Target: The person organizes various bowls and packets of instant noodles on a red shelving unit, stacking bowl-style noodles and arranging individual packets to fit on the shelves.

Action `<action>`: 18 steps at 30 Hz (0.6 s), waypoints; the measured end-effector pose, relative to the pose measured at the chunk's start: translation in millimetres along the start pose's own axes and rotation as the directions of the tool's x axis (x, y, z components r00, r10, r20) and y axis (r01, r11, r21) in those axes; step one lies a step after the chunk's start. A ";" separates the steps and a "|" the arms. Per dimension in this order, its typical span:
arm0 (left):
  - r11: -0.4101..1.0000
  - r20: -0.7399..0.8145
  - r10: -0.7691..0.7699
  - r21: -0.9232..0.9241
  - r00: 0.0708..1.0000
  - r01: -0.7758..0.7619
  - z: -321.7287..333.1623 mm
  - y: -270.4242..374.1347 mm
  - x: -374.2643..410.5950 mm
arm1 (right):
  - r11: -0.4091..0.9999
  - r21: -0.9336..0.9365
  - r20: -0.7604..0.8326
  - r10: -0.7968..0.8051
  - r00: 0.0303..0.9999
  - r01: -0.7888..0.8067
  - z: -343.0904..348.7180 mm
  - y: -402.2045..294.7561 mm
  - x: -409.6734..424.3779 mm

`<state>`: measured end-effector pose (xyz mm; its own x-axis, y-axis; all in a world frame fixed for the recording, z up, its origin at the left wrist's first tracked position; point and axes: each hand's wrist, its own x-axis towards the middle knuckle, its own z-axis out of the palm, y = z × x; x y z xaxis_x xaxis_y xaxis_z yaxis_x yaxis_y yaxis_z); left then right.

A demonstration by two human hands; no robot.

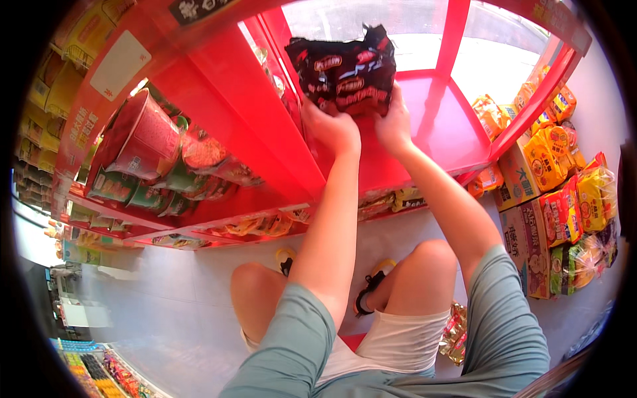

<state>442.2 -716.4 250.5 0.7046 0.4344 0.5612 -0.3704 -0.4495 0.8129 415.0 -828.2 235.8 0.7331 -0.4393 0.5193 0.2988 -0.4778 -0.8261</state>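
Note:
Both my hands hold a glossy black multipack (348, 69) with red printing, most likely packaged noodles, above a red metal shelf (443, 124). My left hand (331, 124) grips its lower left part, and my right hand (395, 122) its lower right edge. Part of the fingers is hidden by the pack. The red shelf surface beneath and to the right of the pack is bare. Beyond it, a window-like opening shows a bright pavement. Packets (383, 206) lie on the level below.
At left, an instant-noodle cup (149, 137) and green packets (117, 184) fill another shelf. A red upright panel (249, 109) divides the shelving. Cartons (532, 244) topped with orange noodle packs (545, 156) stand at right. Shiny packets (455, 333) lie on the floor by my thigh.

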 end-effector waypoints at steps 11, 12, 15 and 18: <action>0.906 0.211 0.241 0.302 0.947 -0.298 -6.0 1.6 -26.8 | 0.986 -0.054 0.151 0.163 0.975 -0.157 3.5 22.4 37.6; 0.904 0.221 0.229 0.313 0.948 -0.291 -6.4 5.0 -28.0 | 0.986 -0.025 0.208 0.165 0.964 -0.163 -3.7 25.9 41.1; 0.912 0.270 0.155 0.331 0.950 -0.243 -22.6 16.0 -34.1 | 0.945 -0.307 0.186 0.176 0.967 -0.113 -25.8 -4.2 26.7; 0.925 0.369 0.169 0.259 0.914 -0.276 -60.2 25.6 -61.1 | 0.977 0.010 0.176 -0.212 0.961 0.214 -91.5 -50.6 -43.2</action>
<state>353.2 -707.5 246.4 0.8047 0.0326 0.5928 -0.3803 -0.7385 0.5568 312.3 -854.7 275.2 0.7490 -0.1867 0.6357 0.4547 -0.5531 -0.6981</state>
